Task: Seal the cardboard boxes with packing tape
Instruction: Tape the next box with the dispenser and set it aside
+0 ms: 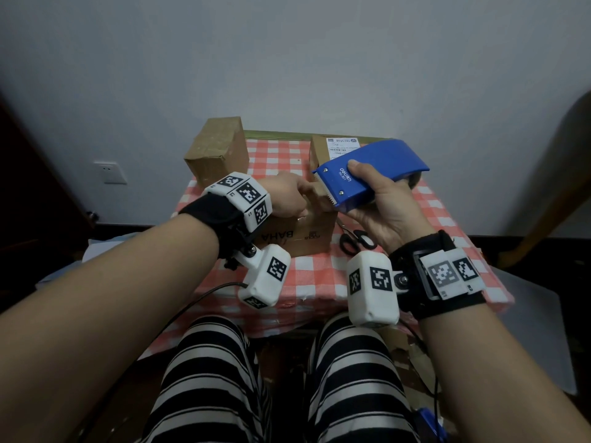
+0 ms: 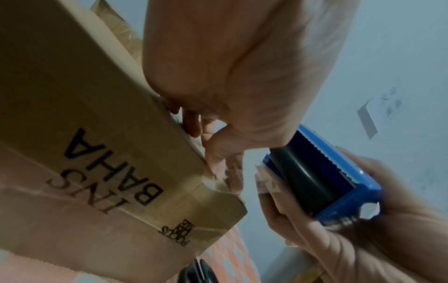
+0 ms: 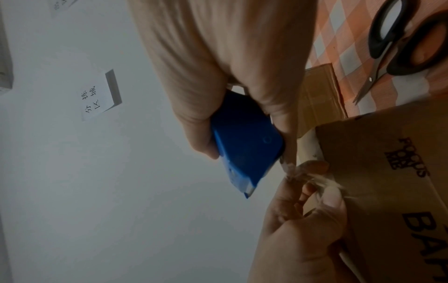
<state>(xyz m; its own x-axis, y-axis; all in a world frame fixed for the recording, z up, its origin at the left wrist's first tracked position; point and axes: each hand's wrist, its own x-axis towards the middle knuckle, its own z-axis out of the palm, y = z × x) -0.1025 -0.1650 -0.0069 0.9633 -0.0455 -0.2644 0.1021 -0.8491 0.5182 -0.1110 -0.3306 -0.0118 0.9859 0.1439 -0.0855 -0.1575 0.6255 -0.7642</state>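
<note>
A brown box printed "BAHA" (image 1: 297,238) (image 2: 84,114) (image 3: 387,181) stands in the middle of the checked table. My left hand (image 1: 287,198) (image 2: 242,86) (image 3: 303,220) is at its top edge, thumb and fingers pinching a crumpled end of clear tape (image 3: 298,177). Just right of it, my right hand (image 1: 383,209) (image 2: 363,229) (image 3: 206,67) grips a blue tape dispenser (image 1: 367,174) (image 2: 351,183) (image 3: 244,141), its toothed end pointing at the left hand. The box's top face is mostly hidden by the hands.
Two more brown boxes stand at the back, one left (image 1: 217,151), one right with a white label (image 1: 323,151). Black-handled scissors (image 1: 355,239) (image 3: 400,42) lie right of the "BAHA" box. The red-checked cloth (image 1: 319,276) covers a small table; a wall is close behind.
</note>
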